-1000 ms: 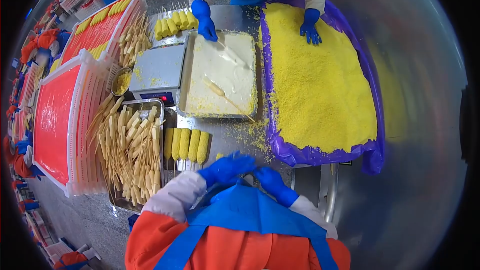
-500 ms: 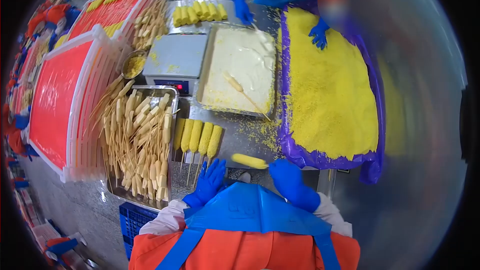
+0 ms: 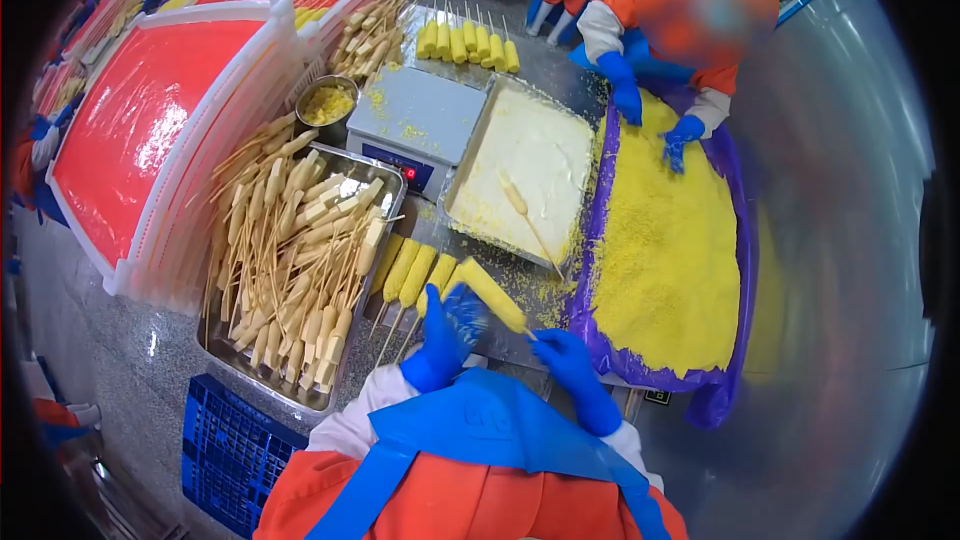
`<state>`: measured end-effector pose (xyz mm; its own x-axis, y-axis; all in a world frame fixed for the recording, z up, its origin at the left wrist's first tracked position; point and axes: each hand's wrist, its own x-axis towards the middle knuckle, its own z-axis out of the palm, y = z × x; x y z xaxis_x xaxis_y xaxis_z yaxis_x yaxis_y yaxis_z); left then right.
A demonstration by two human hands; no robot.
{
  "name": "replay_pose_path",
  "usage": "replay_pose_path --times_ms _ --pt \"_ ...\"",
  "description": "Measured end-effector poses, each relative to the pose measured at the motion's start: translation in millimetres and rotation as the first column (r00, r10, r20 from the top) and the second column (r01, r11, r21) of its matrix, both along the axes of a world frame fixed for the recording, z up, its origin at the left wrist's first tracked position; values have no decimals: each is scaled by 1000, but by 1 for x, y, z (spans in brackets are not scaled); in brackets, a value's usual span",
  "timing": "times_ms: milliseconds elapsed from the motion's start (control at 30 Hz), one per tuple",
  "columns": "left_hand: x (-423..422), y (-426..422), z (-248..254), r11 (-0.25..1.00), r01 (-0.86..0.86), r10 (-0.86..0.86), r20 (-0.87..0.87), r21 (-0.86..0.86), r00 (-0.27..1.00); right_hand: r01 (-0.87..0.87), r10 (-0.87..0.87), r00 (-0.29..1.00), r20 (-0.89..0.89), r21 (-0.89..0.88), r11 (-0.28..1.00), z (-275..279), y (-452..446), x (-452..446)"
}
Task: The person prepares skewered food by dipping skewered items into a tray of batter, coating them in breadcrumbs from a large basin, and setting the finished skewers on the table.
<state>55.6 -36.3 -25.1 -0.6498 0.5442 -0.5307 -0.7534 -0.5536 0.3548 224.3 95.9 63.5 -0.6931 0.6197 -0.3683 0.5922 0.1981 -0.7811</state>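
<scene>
My right hand is closed on the thin stick of a yellow crumb-coated skewer, which points up and to the left over the table's front edge. Just left of it, my left hand has its fingers stretched and apart, partly smeared by motion, close to the skewer's far end. A row of similar yellow coated skewers lies behind my left hand, sticks toward me. Beyond them is a tray of white batter with one pale skewer resting in it. Yellow crumbs fill a purple-lined bin to the right.
A metal tray heaped with uncoated pale skewers stands at left, beside stacked white racks with red sheets. A scale and a metal bowl sit behind. Across the table, a co-worker's blue-gloved hands are at the crumbs.
The coated skewer in my right hand has tilted upward. My left hand has moved right, nearer to it. The camera view has shifted, and the co-worker's hand that was over the batter is now at the crumbs.
</scene>
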Motion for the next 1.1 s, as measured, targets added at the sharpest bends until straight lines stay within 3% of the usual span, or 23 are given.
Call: replay_pose_path --times_ms 33,67,133,167,200,233,267,300,333,400,433,467,500,533,567,667,733,800,867,900,967,1100 --pt "1 7 14 959 167 -191 87 231 978 194 -247 968 -51 -476 857 -10 -12 -6" --pt "2 17 27 836 299 -393 122 460 911 190 -250 966 -64 -478 857 -20 -18 -6" --pt "2 35 26 864 360 -386 4 351 923 50 -218 960 -174 -662 748 -34 -22 -4" --pt "3 43 3 612 314 -385 -74 726 920 45 -223 956 -189 -660 750 -33 -20 -1" --pt "4 48 -17 224 229 -354 -140 947 925 74 -247 951 -187 -637 767 -32 -18 3" --pt "9 41 -29 626 266 -323 -67 733 944 104 -273 944 -186 -615 781 -31 -16 7" --pt "17 44 -3 624 282 -331 -80 729 940 103 -281 939 -199 -617 780 -36 -14 12" --pt "31 49 44 854 166 -238 88 493 967 85 -258 943 -210 -599 796 -45 -10 17" --pt "43 52 70 981 50 -90 214 188 973 68 -235 947 -218 -580 812 -53 -7 24" --pt "40 45 -3 970 115 -147 136 215 980 37 -195 951 -239 -539 841 -63 -5 32" --pt "37 41 -39 843 178 -240 58 507 969 -1 -143 957 -253 -496 868 -67 -5 35" --pt "36 40 -55 626 237 -305 -46 743 951 -4 -146 954 -263 -497 868 -72 -5 36" --pt "43 44 -23 625 246 -308 -56 741 950 3 -169 938 -304 -477 879 -77 -4 37" --pt "56 50 41 877 111 -178 100 468 979 12 -189 920 -343 -458 889 -79 -4 38" --pt "64 54 77 993 -31 7 199 117 980 9 -189 918 -349 -458 889 -77 -5 39" --pt "54 40 20 992 72 -86 147 99 985 -31 -123 936 -331 -426 904 -72 -8 38" --pt "50 34 12 990 68 -79 95 120 992 -52 -133 915 -381 -439 897 -79 -10 34" --pt "54 30 25 989 72 -79 54 127 995 -41 -135 922 -363 -438 898 -82 -13 31" --pt "60 40 73 992 -122 125 193 -30 973 -29 -135 930 -343 -434 900 -84 -16 29" --pt "57 32 56 992 -124 129 196 -37 972 -47 -129 927 -351 -451 891 -85 -19 29" --pt "49 14 23 994 70 -77 87 87 993 -63 -122 927 -354 -469 881 -86 -22 28" --pt "50 26 37 1000 4 -2 146 -11 989 12 -171 917 -360 -405 914 -99 -28 26"
